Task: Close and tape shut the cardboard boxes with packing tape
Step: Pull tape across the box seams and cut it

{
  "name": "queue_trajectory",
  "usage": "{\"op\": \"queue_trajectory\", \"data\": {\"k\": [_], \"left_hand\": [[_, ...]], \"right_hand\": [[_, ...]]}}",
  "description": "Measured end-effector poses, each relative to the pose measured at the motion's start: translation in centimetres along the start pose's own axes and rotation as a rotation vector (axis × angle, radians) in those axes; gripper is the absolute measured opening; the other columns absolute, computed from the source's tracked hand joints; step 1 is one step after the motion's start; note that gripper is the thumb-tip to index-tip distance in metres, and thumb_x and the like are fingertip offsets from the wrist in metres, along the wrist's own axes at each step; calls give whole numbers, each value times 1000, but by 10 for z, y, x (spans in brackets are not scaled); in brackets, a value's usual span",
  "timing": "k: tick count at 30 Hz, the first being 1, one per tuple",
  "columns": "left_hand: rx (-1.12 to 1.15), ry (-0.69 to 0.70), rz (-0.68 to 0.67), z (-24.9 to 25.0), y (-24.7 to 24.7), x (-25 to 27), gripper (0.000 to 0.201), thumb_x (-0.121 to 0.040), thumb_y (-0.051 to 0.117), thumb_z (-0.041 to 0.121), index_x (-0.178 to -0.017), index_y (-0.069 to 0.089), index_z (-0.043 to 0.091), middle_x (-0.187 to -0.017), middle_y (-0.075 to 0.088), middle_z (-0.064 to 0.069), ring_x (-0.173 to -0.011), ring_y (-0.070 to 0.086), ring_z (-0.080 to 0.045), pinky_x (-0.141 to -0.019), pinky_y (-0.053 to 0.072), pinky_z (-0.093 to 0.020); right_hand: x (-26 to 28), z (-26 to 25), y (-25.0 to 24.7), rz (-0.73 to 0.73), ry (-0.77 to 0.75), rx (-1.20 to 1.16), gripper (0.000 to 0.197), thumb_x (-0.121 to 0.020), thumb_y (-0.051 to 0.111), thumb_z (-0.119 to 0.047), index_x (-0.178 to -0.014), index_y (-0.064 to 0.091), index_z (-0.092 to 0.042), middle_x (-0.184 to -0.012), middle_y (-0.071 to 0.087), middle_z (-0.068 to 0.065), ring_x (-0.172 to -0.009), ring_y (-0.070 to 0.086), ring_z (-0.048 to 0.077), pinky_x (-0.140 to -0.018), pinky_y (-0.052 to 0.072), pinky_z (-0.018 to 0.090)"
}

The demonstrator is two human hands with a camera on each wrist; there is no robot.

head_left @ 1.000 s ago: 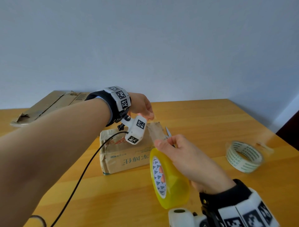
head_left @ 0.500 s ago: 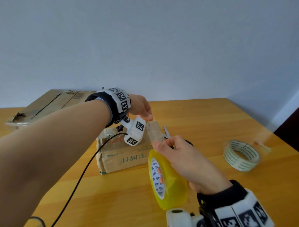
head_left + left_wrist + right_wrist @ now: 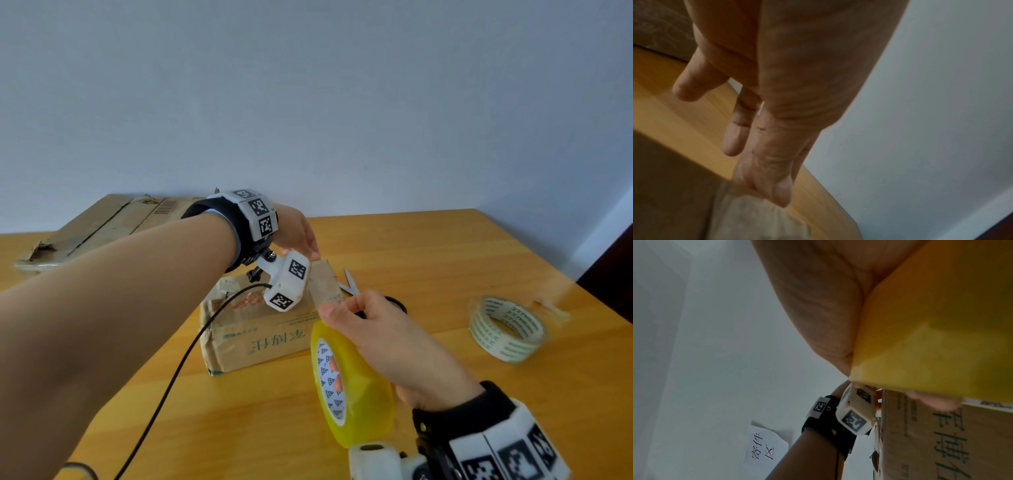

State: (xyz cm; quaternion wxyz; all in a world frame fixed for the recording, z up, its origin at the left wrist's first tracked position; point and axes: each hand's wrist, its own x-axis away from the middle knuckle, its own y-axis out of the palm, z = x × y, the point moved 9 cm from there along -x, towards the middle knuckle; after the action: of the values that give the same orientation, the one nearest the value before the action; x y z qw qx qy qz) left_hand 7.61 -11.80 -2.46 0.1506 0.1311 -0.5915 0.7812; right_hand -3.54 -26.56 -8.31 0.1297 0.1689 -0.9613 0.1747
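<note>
Left hand (image 3: 297, 233) pinches the tape end (image 3: 756, 209) over the box (image 3: 260, 329); right hand (image 3: 387, 346) grips the roll (image 3: 352, 387) nearer me. Risk: the strip (image 3: 325, 284) between them twists and sticks to itself (clear tape, hard to see).

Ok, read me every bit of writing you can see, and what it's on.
"寄件区": paper sign on the wall.
"博": large green print on the cardboard box; neighbouring characters partly hidden.
Its small green and red print: too small.
Barcode on the flattened cardboard: no readable digits.
Green print on the clear tape roll: blurred.
No words on the yellow packing tape roll, only triangles.
</note>
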Motion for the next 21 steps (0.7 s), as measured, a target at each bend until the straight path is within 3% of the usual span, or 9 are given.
{"op": "queue_trajectory", "data": {"k": [6,11,15,17,19,21], "left_hand": [[-34,6,-3,2,0,7,31,-98,59,33,-127,65,26,-129,63,5,-122,55,-17,-57,34,-17],[2,23,-39,0,-2,12,28,-99,58,28,-126,66,29,-129,63,7,-125,52,-13,-58,34,-16],[18,18,-43,-2,-2,9,29,-100,58,25,-127,66,32,-131,63,7,-125,53,-15,-59,38,-16],[59,10,-44,-4,-1,7,32,-99,59,22,-128,65,33,-134,61,8,-127,53,-17,-68,42,-20],[77,14,-55,-5,1,8,38,-98,60,21,-135,59,32,-139,58,9,-127,54,-17,-82,42,-25],[90,14,-36,-8,0,10,43,-97,61,24,-139,55,29,-140,57,9,-126,55,-17,-91,43,-30]], "right_hand": [[0,-1,1,-9,4,-5,53,-81,70,-65,-109,57,-22,-109,73,19,-89,74,33,-87,58,61],[-1,-2,0,15,3,-2,46,-88,70,-58,-110,58,-19,-110,74,19,-94,74,37,-86,58,59],[-1,-4,2,21,-6,17,57,-77,69,-67,-108,59,-21,-109,74,18,-94,73,39,-87,58,61],[-1,-5,2,19,-7,18,59,-74,69,-69,-108,59,-21,-110,73,20,-89,74,36,-89,57,61],[-1,-5,3,13,-9,23,51,-83,70,-64,-108,59,-20,-112,72,20,-80,71,27,-88,57,56],[-1,-3,3,9,-7,26,47,-86,70,-60,-108,60,-20,-110,74,18,-84,73,29,-89,58,55]]}}
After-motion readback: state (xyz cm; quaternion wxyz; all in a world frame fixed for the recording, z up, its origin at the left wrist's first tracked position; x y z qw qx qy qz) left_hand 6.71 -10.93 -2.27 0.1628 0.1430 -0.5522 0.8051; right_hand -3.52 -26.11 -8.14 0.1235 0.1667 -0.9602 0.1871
